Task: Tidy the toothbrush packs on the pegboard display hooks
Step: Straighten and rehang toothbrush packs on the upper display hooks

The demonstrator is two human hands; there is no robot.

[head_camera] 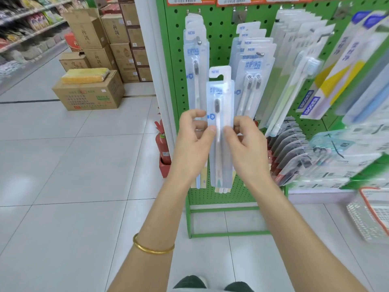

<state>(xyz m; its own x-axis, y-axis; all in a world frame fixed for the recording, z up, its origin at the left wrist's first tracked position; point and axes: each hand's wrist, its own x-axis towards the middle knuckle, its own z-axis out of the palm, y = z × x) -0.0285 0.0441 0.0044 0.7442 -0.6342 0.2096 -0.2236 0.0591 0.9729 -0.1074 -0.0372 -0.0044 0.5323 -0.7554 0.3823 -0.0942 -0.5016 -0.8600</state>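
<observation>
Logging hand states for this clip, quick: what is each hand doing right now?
Left hand: pinches the left edge of the toothbrush pack, which is off the hooks.
Right hand: pinches the right edge of the same pack.

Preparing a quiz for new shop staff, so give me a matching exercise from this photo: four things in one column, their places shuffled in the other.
Things
1. held toothbrush pack
2. gold bangle
3. fire extinguisher
4. yellow packet

Places
A. on top of a cardboard box
B. pinched between the left hand and the right hand
C. on the floor beside the green pegboard
D. round the left wrist

Pairs: 1-B, 2-D, 3-C, 4-A
</observation>
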